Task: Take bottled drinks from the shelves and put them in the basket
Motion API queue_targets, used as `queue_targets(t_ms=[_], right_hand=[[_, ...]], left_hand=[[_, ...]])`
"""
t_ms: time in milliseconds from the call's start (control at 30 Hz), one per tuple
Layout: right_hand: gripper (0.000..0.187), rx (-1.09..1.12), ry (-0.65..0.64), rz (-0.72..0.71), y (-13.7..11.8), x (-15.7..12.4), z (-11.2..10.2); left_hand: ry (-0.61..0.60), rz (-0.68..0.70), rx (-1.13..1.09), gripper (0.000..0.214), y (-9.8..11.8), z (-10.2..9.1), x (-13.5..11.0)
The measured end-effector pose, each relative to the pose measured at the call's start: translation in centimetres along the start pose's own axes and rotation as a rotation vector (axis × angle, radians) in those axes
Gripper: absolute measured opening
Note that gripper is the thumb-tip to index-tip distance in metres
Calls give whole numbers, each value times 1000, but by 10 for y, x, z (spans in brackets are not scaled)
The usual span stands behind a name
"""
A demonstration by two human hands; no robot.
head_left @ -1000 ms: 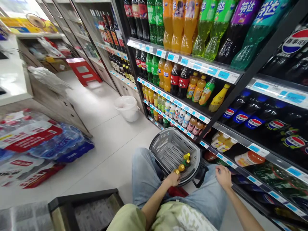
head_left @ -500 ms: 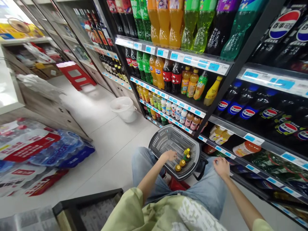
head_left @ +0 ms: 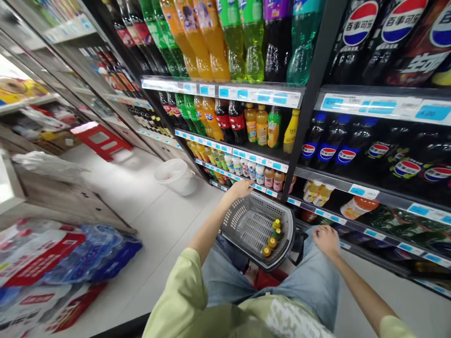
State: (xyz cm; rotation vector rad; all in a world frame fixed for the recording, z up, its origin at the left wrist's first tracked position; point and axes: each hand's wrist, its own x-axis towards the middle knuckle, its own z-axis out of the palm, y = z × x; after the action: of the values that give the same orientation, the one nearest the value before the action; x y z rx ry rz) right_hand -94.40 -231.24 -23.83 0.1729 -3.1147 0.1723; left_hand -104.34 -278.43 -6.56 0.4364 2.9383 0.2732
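A grey plastic shopping basket (head_left: 243,225) stands between my knees, with several small bottles (head_left: 272,240) with yellow and orange caps lined up along its right side. My left hand (head_left: 241,188) is stretched over the far rim of the basket, close to the low shelf. Its fingers point toward a row of small white bottles (head_left: 244,166) and hold nothing that I can see; the fingertips are partly hidden. On my right knee rests my right hand (head_left: 327,240), fingers spread over the jeans (head_left: 310,277), holding nothing.
Drink shelves (head_left: 225,91) rise in front, packed with soda bottles. A white bucket (head_left: 176,176) stands on the floor to the left, and a red stool (head_left: 102,141) lies beyond it. Shrink-wrapped bottle packs (head_left: 70,258) are stacked at lower left.
My left hand has moved out of the basket, forward toward the low shelf. My right hand stays on the knee. The view has shifted a little to the right.
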Motion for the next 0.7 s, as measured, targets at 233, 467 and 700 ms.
queue_targets(t_ms=[233,467,700], right_hand=[[29,-8,23,-4,0,0,10],[27,16,38,-26,-1,0,19],[27,3,56,-12,-4,0,18]], left_hand=[[303,-23,170,36,-14,-105,33],[469,-72,354,53,-25,-193,73],[481,-118,386,63,-41,-246,118]])
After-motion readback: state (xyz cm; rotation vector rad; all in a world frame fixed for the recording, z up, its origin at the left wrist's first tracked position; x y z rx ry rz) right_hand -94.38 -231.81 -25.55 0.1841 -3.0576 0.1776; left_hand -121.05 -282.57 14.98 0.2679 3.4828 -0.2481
